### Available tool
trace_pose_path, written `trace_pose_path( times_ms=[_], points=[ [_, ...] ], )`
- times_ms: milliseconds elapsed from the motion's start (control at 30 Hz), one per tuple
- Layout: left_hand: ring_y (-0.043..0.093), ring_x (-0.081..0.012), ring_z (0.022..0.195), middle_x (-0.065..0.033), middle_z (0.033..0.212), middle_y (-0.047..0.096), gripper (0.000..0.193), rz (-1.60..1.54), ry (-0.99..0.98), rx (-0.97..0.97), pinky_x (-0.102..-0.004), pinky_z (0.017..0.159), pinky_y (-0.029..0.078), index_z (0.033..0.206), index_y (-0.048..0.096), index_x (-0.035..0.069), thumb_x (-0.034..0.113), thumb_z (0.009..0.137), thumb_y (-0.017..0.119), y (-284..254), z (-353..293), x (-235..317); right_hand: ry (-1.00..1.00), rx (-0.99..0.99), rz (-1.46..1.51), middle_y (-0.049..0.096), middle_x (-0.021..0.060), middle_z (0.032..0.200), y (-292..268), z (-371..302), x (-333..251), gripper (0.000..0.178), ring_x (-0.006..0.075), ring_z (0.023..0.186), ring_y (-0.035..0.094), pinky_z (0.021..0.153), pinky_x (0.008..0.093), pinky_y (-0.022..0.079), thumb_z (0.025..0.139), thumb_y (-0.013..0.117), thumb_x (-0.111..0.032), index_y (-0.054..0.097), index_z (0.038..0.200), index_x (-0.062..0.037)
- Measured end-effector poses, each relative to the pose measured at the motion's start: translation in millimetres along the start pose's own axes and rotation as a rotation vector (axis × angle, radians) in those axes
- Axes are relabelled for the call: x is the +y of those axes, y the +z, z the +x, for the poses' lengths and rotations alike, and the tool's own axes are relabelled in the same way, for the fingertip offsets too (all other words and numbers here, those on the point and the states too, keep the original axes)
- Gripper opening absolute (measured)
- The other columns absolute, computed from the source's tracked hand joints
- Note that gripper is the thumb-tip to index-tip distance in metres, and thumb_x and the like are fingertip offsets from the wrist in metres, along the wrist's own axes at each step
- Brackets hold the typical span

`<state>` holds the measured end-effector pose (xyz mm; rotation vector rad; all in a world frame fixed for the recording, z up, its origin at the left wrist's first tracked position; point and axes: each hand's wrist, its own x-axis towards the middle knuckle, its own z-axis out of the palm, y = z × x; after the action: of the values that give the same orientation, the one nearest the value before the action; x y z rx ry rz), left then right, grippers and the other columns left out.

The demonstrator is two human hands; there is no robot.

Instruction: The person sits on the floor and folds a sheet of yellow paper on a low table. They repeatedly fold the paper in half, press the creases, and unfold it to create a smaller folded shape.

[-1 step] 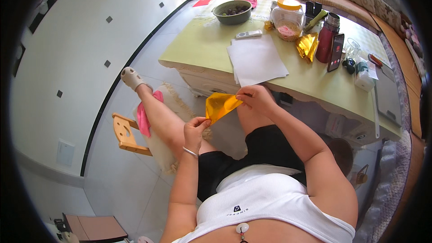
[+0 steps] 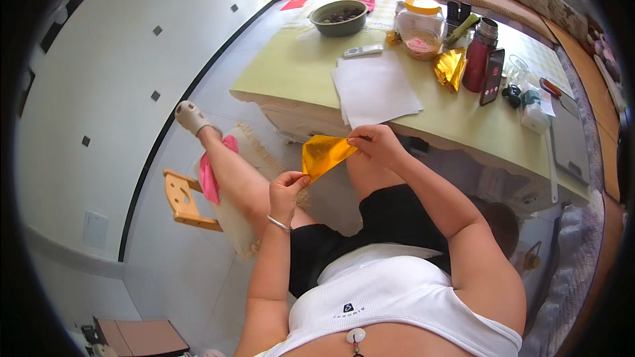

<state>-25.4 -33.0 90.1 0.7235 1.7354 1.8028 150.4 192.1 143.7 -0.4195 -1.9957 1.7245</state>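
Above my lap I hold a piece of shiny gold foil paper (image 2: 325, 156) stretched between both hands. My left hand (image 2: 287, 188) pinches its lower left corner between thumb and fingers. At the upper right corner, my right hand (image 2: 374, 143) grips the paper in a pinch. The sheet looks folded, with a slanted edge along its lower right. On the table (image 2: 284, 69), a small stack of gold foil pieces (image 2: 450, 68) lies beside a dark red thermos (image 2: 477, 59). White paper sheets (image 2: 376, 89) rest near the table's front edge, beyond my hands.
A green basin (image 2: 338, 21) of dark round things, a white remote control (image 2: 363, 50) and a jar with an orange lid (image 2: 421, 26) stand farther back. A phone (image 2: 492, 76) leans by the thermos. A small wooden chair (image 2: 185, 199) is at my left.
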Motion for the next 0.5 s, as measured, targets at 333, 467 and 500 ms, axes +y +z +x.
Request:
trace_pose_path(
  times_ms=[333,467,500],
  points=[
    [0.049,-0.0031,0.053,0.0013,0.069,0.063,0.004,0.056,0.023,-0.245,-0.0173,0.047,0.036,0.087,0.071,0.002,0.004,0.086,0.074,96.2,59.4,56.9,0.041,0.149,0.143,0.065,0.0021,0.076,-103.0,-1.7,-14.2,0.016,0.005,0.059,0.056,0.051,0.0202,0.045,0.095,0.063,-0.013,0.07,0.102,-0.0001],
    [0.047,-0.0052,0.049,-0.0013,0.068,0.064,0.005,-0.066,-0.021,-0.281,-0.0187,0.044,0.033,0.085,0.069,0.001,0.003,0.086,0.073,149.3,87.3,71.5,-0.016,0.295,0.212,0.066,0.0037,0.071,-165.6,-4.4,-12.2,0.033,0.0055,0.048,0.052,0.045,0.0196,0.042,0.103,0.05,-0.028,0.066,0.118,-0.0029],
    [0.047,-0.0054,0.048,-0.0017,0.068,0.064,0.005,-0.118,-0.053,-0.295,-0.0189,0.043,0.034,0.085,0.068,0.001,0.002,0.086,0.073,165.8,93.5,77.0,-0.022,0.376,0.215,0.066,0.0035,0.07,-179.6,-5.3,-3.5,0.033,0.0069,0.045,0.051,0.044,0.0209,0.04,0.103,0.05,-0.031,0.068,0.109,-0.0035]
  ],
)
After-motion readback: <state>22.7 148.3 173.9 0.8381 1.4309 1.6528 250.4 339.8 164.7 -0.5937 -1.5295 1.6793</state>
